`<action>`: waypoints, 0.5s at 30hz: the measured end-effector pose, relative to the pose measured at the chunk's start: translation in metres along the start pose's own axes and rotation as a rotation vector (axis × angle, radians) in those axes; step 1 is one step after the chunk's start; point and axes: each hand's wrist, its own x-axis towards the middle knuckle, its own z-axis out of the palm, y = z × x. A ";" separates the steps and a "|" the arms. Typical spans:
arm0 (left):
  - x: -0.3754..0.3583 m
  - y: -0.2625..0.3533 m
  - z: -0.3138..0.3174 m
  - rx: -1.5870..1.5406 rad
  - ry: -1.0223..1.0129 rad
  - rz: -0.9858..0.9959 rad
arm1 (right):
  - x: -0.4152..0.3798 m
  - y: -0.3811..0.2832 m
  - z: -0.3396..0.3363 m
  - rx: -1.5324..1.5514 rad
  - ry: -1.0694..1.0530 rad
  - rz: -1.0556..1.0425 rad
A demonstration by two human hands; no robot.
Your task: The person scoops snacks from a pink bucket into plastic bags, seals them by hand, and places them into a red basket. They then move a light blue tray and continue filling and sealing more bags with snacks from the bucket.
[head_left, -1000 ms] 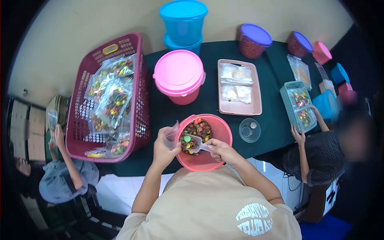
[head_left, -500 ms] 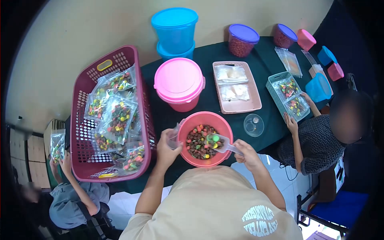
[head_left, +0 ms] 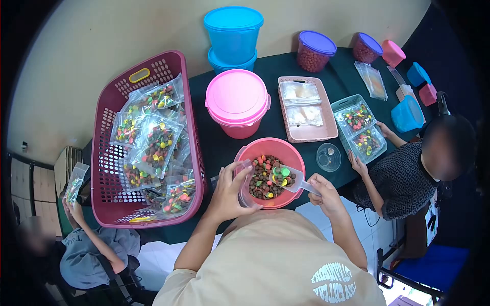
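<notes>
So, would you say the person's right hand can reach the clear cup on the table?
Probably yes: the clear cup stands near the right hand, with nothing visible between them, though the scoop that hand holds would likely hinder grasping.

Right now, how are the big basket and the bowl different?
The basket is dark red and full of holes; the bowl is pink and solid. The basket is longer and bigger; the bowl is round and smaller. The basket holds filled bags; the bowl holds loose bits. Both are open on top.
</notes>
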 end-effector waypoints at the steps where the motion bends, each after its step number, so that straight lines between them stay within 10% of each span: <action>1: -0.001 0.001 0.000 -0.062 -0.012 -0.002 | -0.001 0.001 0.001 0.041 -0.022 -0.005; 15: -0.005 0.010 0.008 0.103 -0.066 0.063 | -0.015 0.001 0.012 0.142 -0.113 -0.042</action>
